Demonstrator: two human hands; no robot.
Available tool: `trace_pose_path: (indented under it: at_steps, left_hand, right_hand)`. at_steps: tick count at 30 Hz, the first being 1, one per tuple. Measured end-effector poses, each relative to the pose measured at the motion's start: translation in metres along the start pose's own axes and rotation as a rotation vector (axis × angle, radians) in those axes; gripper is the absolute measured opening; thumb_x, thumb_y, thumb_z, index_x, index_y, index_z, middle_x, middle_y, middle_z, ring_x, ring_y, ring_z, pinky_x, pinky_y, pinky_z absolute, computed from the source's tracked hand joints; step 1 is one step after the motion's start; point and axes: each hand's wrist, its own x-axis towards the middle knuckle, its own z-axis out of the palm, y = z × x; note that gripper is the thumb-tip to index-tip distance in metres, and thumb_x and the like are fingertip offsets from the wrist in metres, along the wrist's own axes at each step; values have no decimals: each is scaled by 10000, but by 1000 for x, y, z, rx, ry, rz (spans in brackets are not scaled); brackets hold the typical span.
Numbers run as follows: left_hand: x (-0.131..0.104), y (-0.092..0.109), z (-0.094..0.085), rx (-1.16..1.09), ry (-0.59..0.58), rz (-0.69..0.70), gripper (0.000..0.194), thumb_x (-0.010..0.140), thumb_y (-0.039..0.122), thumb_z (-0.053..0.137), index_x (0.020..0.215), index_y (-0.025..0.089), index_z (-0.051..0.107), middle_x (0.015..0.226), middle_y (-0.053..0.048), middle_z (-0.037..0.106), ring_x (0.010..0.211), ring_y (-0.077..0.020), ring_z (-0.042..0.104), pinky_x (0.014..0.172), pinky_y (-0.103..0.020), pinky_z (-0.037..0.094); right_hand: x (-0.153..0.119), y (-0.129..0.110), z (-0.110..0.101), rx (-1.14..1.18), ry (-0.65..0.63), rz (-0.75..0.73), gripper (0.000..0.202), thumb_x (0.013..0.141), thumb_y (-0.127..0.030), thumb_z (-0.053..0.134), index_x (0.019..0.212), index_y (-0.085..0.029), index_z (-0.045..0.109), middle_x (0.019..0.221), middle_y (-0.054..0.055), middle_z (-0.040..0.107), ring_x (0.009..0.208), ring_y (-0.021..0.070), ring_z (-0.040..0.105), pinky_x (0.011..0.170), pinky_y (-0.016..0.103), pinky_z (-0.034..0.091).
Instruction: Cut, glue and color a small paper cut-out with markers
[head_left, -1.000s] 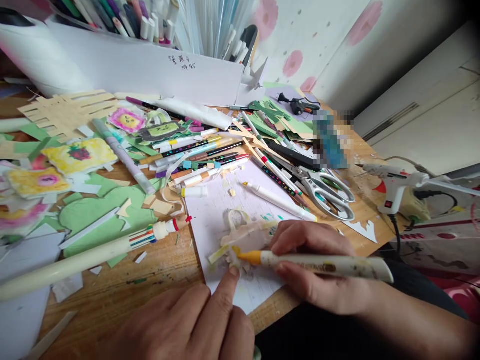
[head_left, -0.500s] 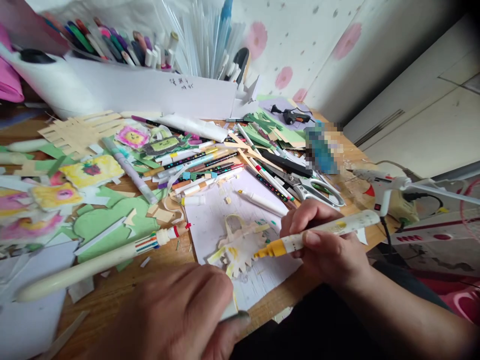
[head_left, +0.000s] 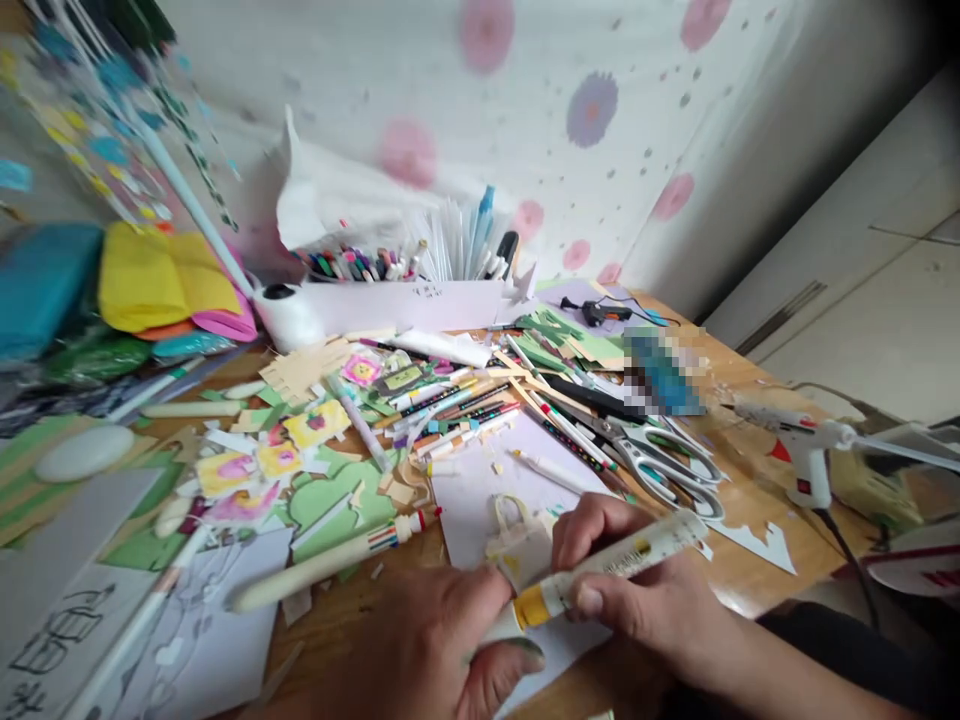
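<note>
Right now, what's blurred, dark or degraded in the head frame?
Head view: left hand blurred, right hand and its marker crisper; head view, upper left: hanging decorations smeared; head view, upper right: corner falls to black; head view, beyond the scissors: a pixelated patch masks whatever lies there.

In front of you is a white wall point(head_left: 547, 185) with round pink flowers point(head_left: 486, 30), a round purple flower point(head_left: 592, 108) and small grey dots point(head_left: 684, 100). Below is a brown wooden table point(head_left: 757, 490). To your right, a big, flat, cream-white cupboard or door point(head_left: 862, 270) has a long dark handle point(head_left: 784, 322). Soft light brightens the wall; the top right is shady.
</note>
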Motion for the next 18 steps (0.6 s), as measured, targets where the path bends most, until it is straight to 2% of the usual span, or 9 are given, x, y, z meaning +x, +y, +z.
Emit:
trace_pose_path:
  at_steps: [5, 10, 14, 18]
  left_hand:
    - [-5, -8, 10, -65, 23, -21, 376, 977, 516, 331, 798, 238, 509, 650, 23, 642, 572, -147, 625, 522, -232, 403]
    - [-11, -12, 15, -33, -66, -87, 194, 906, 415, 478, 837, 245, 540, 666, 18, 662, 588, -168, 651, 507, -235, 414]
    - [-15, -13, 14, 75, 13, -96, 44, 850, 285, 528, 852, 246, 547, 716, 9, 694, 648, -183, 675, 563, -235, 465]
    - [-14, -7, 10, 79, 69, -64, 30, 840, 239, 503, 840, 228, 531, 734, -25, 697, 652, -194, 666, 575, -259, 473]
  right_hand:
    - [4, -10, 12, -62, 8, 21, 354, 717, -447, 797, 755, -166, 585, 662, 10, 581, 590, 109, 496, 534, 215, 386]
    - [7, -5, 20, -10, -24, 68, 398, 712, -476, 799, 751, -165, 553, 642, 1, 563, 555, 91, 468, 506, 201, 352]
    - [12, 3, 26, 31, -6, 39, 385, 721, -469, 792, 741, -165, 557, 622, -1, 563, 531, 92, 468, 499, 209, 353]
    - [19, 7, 32, 69, 5, -18, 360, 719, -439, 796, 726, -176, 551, 603, -14, 544, 507, 95, 445, 470, 210, 328]
